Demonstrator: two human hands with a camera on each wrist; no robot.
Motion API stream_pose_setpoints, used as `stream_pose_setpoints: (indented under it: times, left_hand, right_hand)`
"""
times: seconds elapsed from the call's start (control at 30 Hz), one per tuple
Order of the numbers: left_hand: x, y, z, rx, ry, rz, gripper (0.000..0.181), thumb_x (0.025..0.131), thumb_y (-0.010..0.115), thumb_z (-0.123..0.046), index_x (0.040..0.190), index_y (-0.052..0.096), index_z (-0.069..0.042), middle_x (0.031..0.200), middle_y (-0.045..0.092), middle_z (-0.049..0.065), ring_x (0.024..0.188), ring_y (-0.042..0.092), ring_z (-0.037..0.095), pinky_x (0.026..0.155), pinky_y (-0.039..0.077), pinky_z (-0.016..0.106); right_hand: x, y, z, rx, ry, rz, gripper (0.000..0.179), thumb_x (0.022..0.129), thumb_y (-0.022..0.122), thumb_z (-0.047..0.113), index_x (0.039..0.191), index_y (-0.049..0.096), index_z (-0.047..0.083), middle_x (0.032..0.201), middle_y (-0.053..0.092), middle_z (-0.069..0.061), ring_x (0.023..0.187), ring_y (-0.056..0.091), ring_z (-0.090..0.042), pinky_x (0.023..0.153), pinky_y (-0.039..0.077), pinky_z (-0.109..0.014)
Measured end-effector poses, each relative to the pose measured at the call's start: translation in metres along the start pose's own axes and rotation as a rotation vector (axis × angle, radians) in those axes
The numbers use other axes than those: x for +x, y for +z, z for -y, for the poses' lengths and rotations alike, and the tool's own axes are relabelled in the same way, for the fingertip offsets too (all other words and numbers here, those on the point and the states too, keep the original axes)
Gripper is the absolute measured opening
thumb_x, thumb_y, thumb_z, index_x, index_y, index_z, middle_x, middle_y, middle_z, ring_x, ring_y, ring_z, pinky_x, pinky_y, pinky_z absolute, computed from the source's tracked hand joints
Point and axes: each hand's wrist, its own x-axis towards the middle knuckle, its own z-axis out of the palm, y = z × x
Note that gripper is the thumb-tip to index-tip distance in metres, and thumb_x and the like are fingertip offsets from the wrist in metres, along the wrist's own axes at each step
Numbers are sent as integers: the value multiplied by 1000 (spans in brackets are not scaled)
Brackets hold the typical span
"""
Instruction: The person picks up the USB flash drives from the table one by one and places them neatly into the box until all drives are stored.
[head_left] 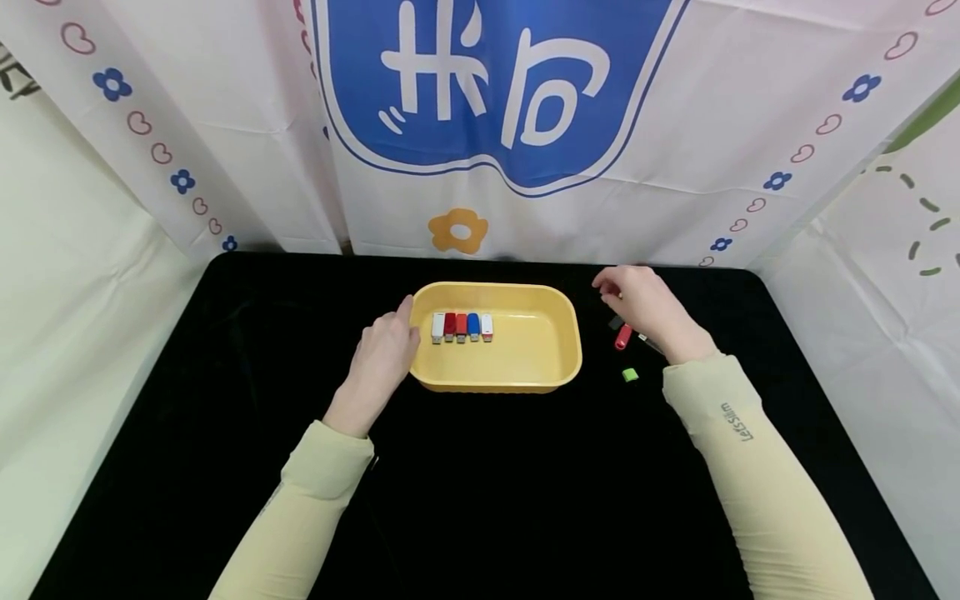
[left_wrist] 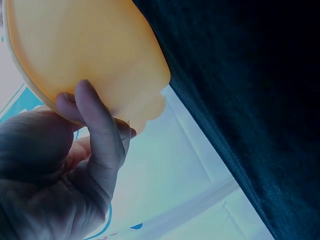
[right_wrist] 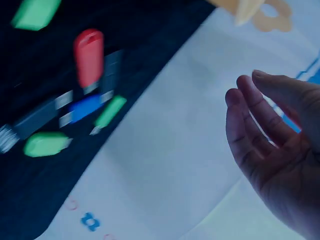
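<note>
A yellow plastic tray [head_left: 536, 354] stands on the black table. Inside its left part, several USB sticks lie side by side in a row: white [head_left: 438, 327], dark red, orange-red, blue [head_left: 473, 325] and white with red. My left hand [head_left: 377, 354] grips the tray's left rim between thumb and fingers, as the left wrist view also shows. Right of the tray, my right hand [head_left: 647, 307] hovers with loosely bent fingers and nothing in them. Near it lie loose USB sticks: a red one [right_wrist: 89, 57], a blue one [right_wrist: 86, 108], dark ones [right_wrist: 36, 118] and green ones [right_wrist: 46, 145].
A small green piece [head_left: 630, 375] lies apart, nearer the front. Behind the table hangs a white curtain [head_left: 262, 167] with a blue printed emblem. More white cloth [head_left: 862, 333] borders the table's sides.
</note>
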Motion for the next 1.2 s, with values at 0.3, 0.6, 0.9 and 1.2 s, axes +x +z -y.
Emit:
stream_pose_setpoints:
  times: [0.3,0.6,0.9,1.2]
  left_hand:
    - [0,-1,1,-3,21,-18,51,98,59,-9,146,46,3,95,68,23,53,57,23,43,45,29]
    - [0,0,0,6,6,-6,51,98,59,-10,146,46,3,99,69,23,55,59,24,45,47,30]
    - [1,0,0,5,8,-8,51,98,59,-10,146,45,3,100,69,24,58,62,26,47,50,33]
    - [0,-1,0,3,3,-14,51,97,59,-9,145,46,4,99,69,24,56,60,24,45,48,31]
  right_hand:
    - [-9,22,-29,-142,-42,164,30,85,61,-13,110,71,-1,112,68,-20,105,64,-34,91,53,-50]
    - [-14,38,-44,-313,-122,163,32,85,58,-19,100,74,4,109,66,-18,119,57,-46,101,48,-60]
    - [-15,46,-46,-346,-155,161,26,85,63,-15,95,75,6,104,65,-13,99,60,-31,83,55,-47]
    - [-13,51,-48,-351,-156,182,25,86,65,-12,96,77,7,98,65,-9,93,60,-26,84,56,-43]
